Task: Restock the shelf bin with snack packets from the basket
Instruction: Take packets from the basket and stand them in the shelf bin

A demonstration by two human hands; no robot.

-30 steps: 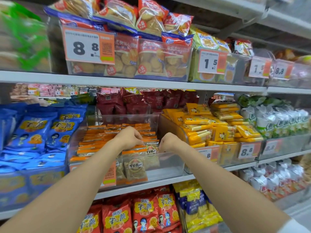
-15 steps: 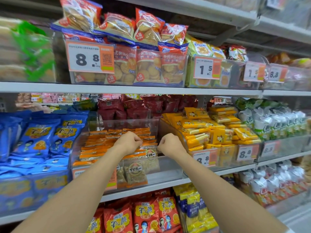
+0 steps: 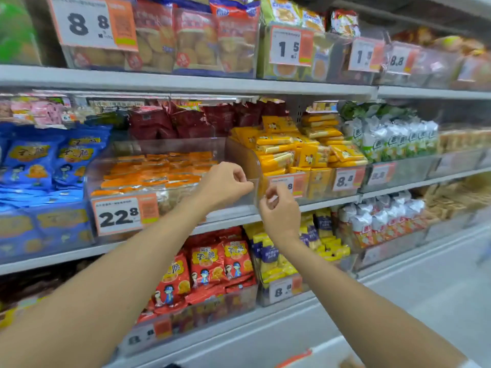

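On the left of the middle shelf (image 3: 53,257), blue packets (image 3: 34,160) lay piled in their own section. Just beside them stood the clear shelf bin (image 3: 170,146), with a price tag (image 3: 119,215) reading 22.8 fixed to the left of its front wall. The snack packets (image 3: 159,171) – orange-topped, in overlapping rows – lay inside it, packed from the left wall across to where the hands were. The left hand (image 3: 223,184) was at the bin's front right corner with its fingers curled and the thumb tip against the forefinger; I could not tell whether it pinched the clear wall or nothing at all. The right hand (image 3: 280,211) hung just beside it, a little lower, before the bin's right edge – its fingers loosely bent and released, with no packet in them. Further right, yellow packets (image 3: 287,152) were heaped in the neighbouring bin.
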